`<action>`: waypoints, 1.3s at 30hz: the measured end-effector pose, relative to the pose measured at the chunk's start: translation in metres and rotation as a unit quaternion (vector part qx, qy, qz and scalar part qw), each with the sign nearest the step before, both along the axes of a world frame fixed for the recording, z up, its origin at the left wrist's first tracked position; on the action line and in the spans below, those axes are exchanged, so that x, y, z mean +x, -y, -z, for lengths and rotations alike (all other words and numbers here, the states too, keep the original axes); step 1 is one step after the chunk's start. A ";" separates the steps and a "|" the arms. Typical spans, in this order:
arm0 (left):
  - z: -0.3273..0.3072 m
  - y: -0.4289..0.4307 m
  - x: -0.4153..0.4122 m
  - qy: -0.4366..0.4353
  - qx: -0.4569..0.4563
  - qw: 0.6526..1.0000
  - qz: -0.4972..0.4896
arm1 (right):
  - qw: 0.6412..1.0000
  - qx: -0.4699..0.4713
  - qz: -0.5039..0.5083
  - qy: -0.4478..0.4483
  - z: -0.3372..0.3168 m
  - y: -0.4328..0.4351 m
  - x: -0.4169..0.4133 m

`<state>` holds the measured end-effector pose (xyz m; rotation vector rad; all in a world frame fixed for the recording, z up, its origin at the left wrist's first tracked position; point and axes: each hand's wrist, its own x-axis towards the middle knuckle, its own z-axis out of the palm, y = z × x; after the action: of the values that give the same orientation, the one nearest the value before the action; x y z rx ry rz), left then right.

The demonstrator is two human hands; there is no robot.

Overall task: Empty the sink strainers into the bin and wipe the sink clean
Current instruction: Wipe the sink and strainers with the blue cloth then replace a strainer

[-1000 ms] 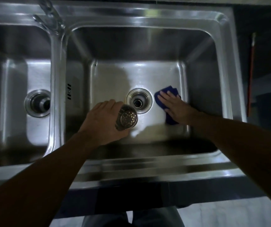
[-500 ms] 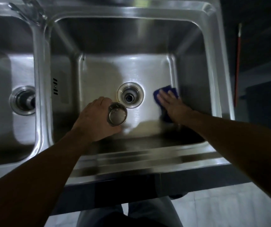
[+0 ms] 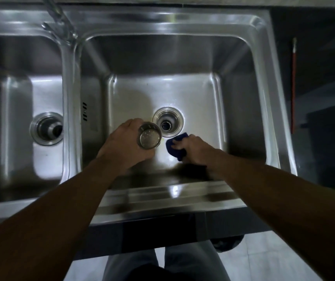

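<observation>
A double stainless steel sink [image 3: 182, 29] fills the view. My left hand [image 3: 122, 145] holds a round perforated metal strainer [image 3: 149, 137] above the floor of the right basin, just left of its open drain [image 3: 168, 122]. My right hand [image 3: 193, 148] presses a dark blue cloth [image 3: 173, 149] onto the basin floor, just below and right of that drain. The left basin's drain [image 3: 48, 128] shows a dark fitting inside; I cannot tell if a strainer sits in it.
The tap [image 3: 61, 25] stands at the back on the divider between the basins. A red-handled stick [image 3: 293, 84] leans in the dark gap right of the sink. Tiled floor [image 3: 263, 258] and my legs show below the front rim.
My right hand has slid the blue cloth leftward and toward me, from right of the drain to just below it. The left hand keeps the strainer, now turned with its perforated bottom up.
</observation>
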<state>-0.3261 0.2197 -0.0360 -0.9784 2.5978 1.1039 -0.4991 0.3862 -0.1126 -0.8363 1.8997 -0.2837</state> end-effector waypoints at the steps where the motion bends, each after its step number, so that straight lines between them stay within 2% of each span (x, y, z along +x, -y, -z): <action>1: -0.002 0.002 -0.001 0.002 0.002 1.000 -0.001 | 0.996 -0.032 0.077 0.022 -0.004 0.008 0.002; 3: -0.004 0.006 -0.002 0.003 -0.001 1.000 -0.003 | 0.959 -0.060 0.241 0.139 -0.010 0.014 0.007; 4: -0.005 0.008 -0.002 0.000 -0.004 1.000 -0.001 | 0.911 -0.076 0.339 0.220 -0.015 0.018 0.011; 6: -0.007 0.008 -0.004 -0.010 -0.010 1.000 0.010 | 0.779 -0.076 0.476 0.401 -0.022 0.022 0.019; 7: -0.008 0.007 -0.005 -0.011 -0.011 1.000 0.018 | 0.730 -0.082 0.500 0.458 -0.026 0.023 0.023; 8: -0.009 0.005 -0.007 -0.009 -0.014 0.999 0.029 | 0.696 -0.099 0.513 0.492 -0.028 0.026 0.026; 13: -0.011 0.004 -0.017 -0.011 -0.045 0.998 0.049 | 0.628 -0.114 0.557 0.531 -0.038 0.046 0.039; 17: -0.014 0.011 -0.030 0.015 -0.089 0.996 0.027 | 0.628 -0.130 0.560 0.525 -0.037 0.043 0.030; 23: -0.018 0.009 -0.049 0.023 -0.054 0.996 0.068 | 0.648 -0.156 0.560 0.493 -0.042 0.044 0.013; 26: -0.018 0.009 -0.050 0.038 -0.090 0.993 0.064 | 0.646 -0.145 0.568 0.489 -0.040 0.052 0.015; 28: -0.019 0.014 -0.051 0.053 -0.107 0.991 0.051 | 0.658 -0.122 0.558 0.491 -0.037 0.047 0.016; 31: -0.020 0.022 -0.056 0.083 -0.113 0.989 0.045 | 0.699 -0.084 0.535 0.466 -0.034 0.024 0.009; 34: -0.015 0.024 -0.070 0.113 -0.107 0.987 0.045 | 0.700 -0.145 0.539 0.445 -0.038 0.006 -0.017; 35: -0.012 0.023 -0.076 0.114 -0.101 0.987 0.041 | 0.707 -0.182 0.557 0.396 -0.037 0.002 -0.028; 36: -0.008 0.021 -0.083 0.109 -0.097 0.989 0.036 | 0.738 -0.211 0.564 0.304 -0.036 -0.001 -0.040; 37: -0.003 0.019 -0.092 0.102 -0.093 0.990 0.032 | 0.792 -0.222 0.540 0.177 -0.035 -0.005 -0.051; 39: 0.007 0.014 -0.111 0.086 -0.087 0.992 0.028 | 0.897 -0.187 0.394 -0.074 -0.027 -0.012 -0.068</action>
<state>-0.4371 0.2054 -0.0430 -0.9814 2.5949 0.7522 -0.5670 0.3984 -0.0858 -0.2750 2.2952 -1.1363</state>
